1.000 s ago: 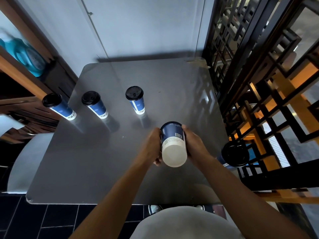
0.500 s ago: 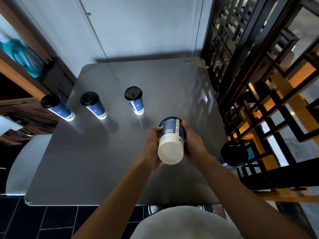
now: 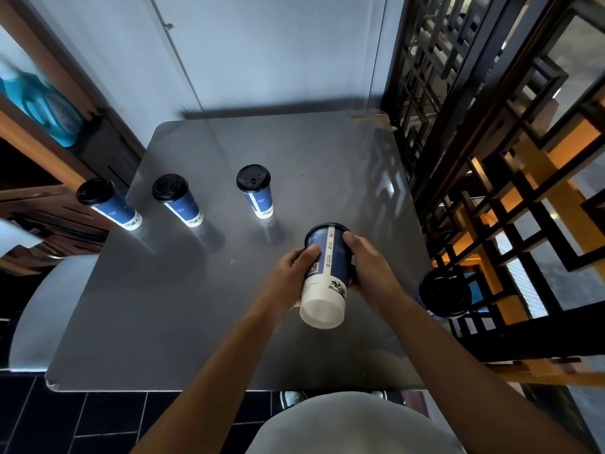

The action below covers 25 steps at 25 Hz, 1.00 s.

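I hold a blue and white paper cup (image 3: 327,267) upside down above the grey table (image 3: 203,309), its white base tipped toward me and its dark lidded end pointing away and down. My left hand (image 3: 294,273) grips its left side. My right hand (image 3: 370,267) grips its right side. Three more blue cups with black lids stand upright in a row across the table: one at the left edge (image 3: 108,203), one beside it (image 3: 178,199) and one nearer the middle (image 3: 255,190).
Another black-lidded cup (image 3: 445,293) stands at the table's right edge, against a dark lattice screen (image 3: 474,158). A white wall (image 3: 262,50) backs the table. Wooden shelving with a blue bottle (image 3: 42,103) is at left, a pale seat (image 3: 42,316) below it.
Both hands have carried the inverted cup slightly forward and up over the table, and its base now tips more toward me. The standing cups have not moved.
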Each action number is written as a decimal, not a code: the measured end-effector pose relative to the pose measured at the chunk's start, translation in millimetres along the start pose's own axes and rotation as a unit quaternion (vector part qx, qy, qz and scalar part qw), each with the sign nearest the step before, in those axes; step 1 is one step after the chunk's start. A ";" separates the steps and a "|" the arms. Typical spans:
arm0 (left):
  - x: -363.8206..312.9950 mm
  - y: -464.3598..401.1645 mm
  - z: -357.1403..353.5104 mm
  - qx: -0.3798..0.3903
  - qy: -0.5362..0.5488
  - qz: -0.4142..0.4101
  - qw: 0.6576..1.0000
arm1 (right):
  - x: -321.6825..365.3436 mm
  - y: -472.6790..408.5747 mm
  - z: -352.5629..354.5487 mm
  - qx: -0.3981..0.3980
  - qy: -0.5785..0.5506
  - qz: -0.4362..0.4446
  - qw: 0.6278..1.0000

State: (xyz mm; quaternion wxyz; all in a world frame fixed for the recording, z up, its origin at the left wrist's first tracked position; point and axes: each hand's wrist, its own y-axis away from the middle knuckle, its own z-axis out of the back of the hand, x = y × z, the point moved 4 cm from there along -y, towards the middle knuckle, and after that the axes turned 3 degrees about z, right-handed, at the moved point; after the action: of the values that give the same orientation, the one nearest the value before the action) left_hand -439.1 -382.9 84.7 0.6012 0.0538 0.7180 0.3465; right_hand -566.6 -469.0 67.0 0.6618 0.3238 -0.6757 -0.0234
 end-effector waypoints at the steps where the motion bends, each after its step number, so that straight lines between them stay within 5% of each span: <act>1: 1.4 0.3 1.1 0.003 0.012 0.000 1.000 | -0.1 0.3 -0.3 0.008 -0.016 0.006 1.000; 5: 11.5 -1.5 11.4 -0.024 -0.004 -0.001 1.000 | -9.7 1.4 2.8 0.069 -0.022 0.008 0.997; 10: 23.6 -4.9 24.3 -0.009 0.007 -0.031 0.999 | -26.6 3.1 16.0 0.170 0.183 0.007 0.968; 14: 30.2 -14.6 21.7 0.014 -0.067 -0.078 0.995 | -34.3 -9.5 14.2 0.117 0.295 0.032 0.948; 25: 9.8 -129.4 16.3 -0.025 -0.224 -0.159 0.961 | -4.2 -90.9 4.8 -0.040 0.365 0.084 0.926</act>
State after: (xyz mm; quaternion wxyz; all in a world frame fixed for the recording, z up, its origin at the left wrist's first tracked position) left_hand -383.1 -468.6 3.2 0.7953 0.0002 0.5551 0.2436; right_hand -534.3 -540.7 20.9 0.8746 0.2251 -0.4105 0.1258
